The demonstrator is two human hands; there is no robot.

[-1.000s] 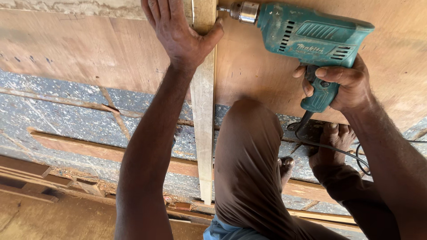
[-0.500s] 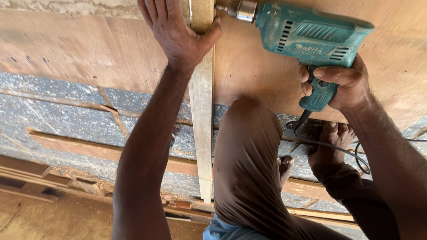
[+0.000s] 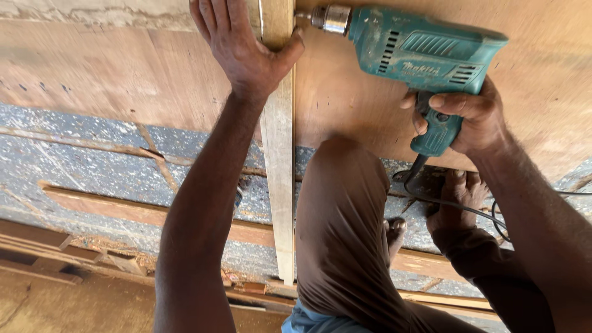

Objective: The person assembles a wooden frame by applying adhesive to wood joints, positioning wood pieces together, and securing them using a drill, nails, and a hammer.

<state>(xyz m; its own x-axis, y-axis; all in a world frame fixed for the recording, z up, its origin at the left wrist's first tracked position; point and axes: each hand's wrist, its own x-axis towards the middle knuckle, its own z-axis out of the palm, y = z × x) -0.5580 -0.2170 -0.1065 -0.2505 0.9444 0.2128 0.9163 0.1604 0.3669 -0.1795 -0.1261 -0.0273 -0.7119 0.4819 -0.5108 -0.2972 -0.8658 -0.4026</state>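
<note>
My left hand (image 3: 240,49) presses flat on a narrow pale wooden strip (image 3: 279,172), thumb hooked over its right edge, near the top of the view. The strip lies lengthwise across a large plywood sheet (image 3: 123,80). My right hand (image 3: 465,117) grips the handle of a teal electric drill (image 3: 419,52). The drill lies sideways, its metal chuck (image 3: 330,18) against the strip's right edge just beside my left thumb. The bit itself is hidden.
My bent knee (image 3: 342,203) and bare feet (image 3: 456,197) rest on the boards below the drill. A black power cord (image 3: 456,206) trails from the drill handle toward the right. Wooden battens (image 3: 123,206) cross a speckled grey surface at left.
The view has shifted slightly; both hands and the drill keep nearly the same place against the strip.
</note>
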